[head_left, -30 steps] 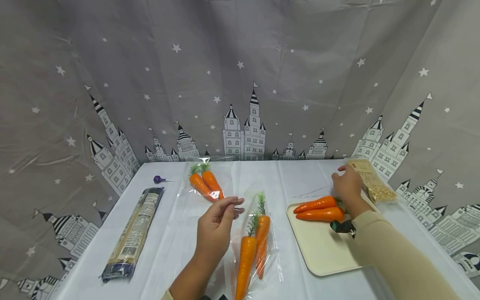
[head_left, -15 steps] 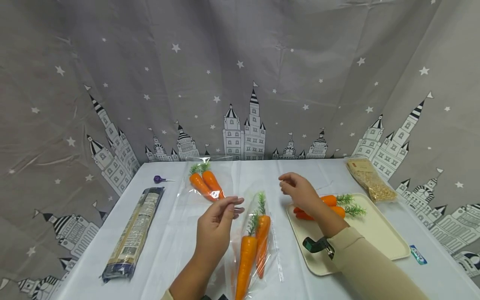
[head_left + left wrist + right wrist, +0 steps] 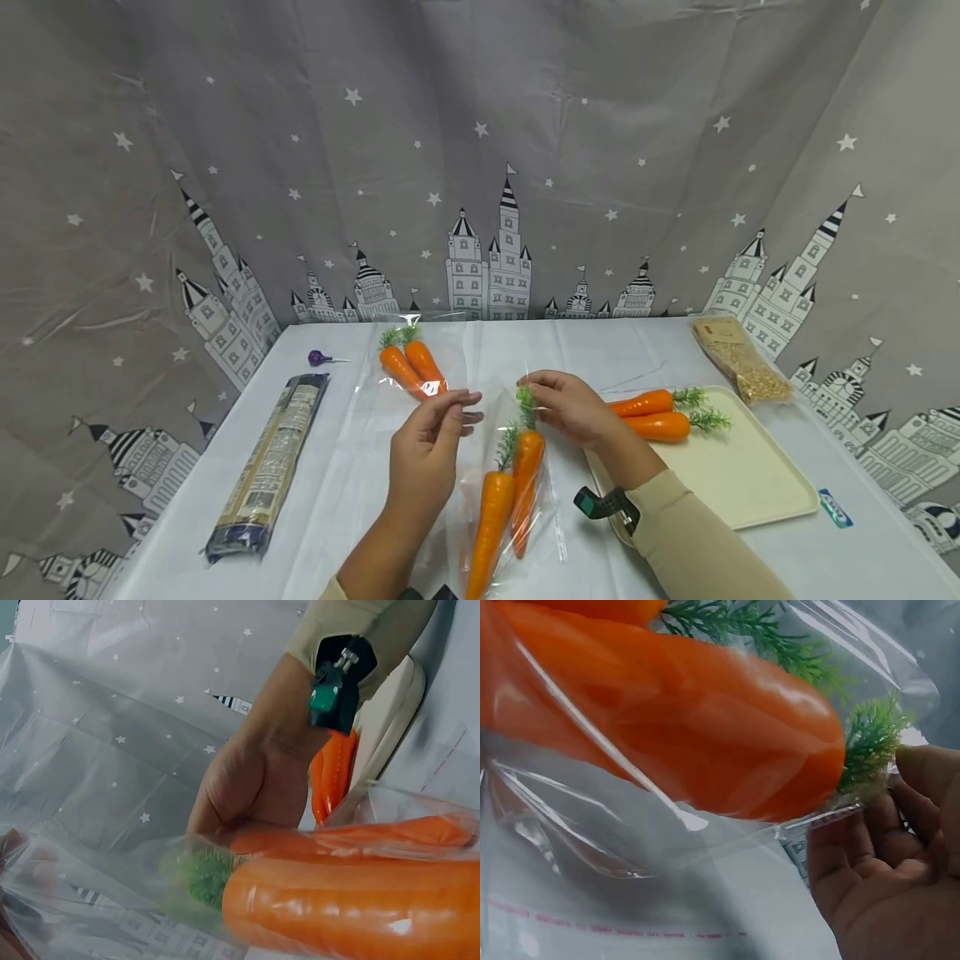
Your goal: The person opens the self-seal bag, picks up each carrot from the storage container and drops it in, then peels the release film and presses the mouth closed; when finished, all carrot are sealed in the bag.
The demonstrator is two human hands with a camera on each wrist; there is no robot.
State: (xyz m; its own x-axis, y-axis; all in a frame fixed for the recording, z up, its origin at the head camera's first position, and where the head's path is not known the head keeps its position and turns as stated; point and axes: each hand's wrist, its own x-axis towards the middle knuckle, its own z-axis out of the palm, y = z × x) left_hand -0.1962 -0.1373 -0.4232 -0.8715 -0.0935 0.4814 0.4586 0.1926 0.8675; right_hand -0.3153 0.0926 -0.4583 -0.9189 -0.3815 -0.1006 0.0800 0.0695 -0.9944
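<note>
A clear plastic bag [image 3: 543,492] with two orange carrots [image 3: 492,521] lies between my hands in the head view, their green tops [image 3: 874,739] toward the bag's far end. My left hand [image 3: 427,450] is at the bag's far left edge and pinches the film between thumb and fingers; the left wrist view shows the film running to those fingers. My right hand [image 3: 577,412] pinches the bag's far right edge beside one green top. In the right wrist view the thumb [image 3: 930,769] meets the film there. The exact fingertip contact is partly hidden.
Two more carrots [image 3: 660,427] lie on a cream tray [image 3: 720,492] at right. A second bag of carrots [image 3: 405,367] lies behind my left hand. A long dark-ended packet [image 3: 266,467], purple lollipop [image 3: 318,358], grain bag [image 3: 742,358] and small blue-green packet [image 3: 836,508] surround the work.
My right hand has come from near the grain bag, leftward over the tray, to the carrot bag's far right edge and now pinches it. My left hand has barely moved.
</note>
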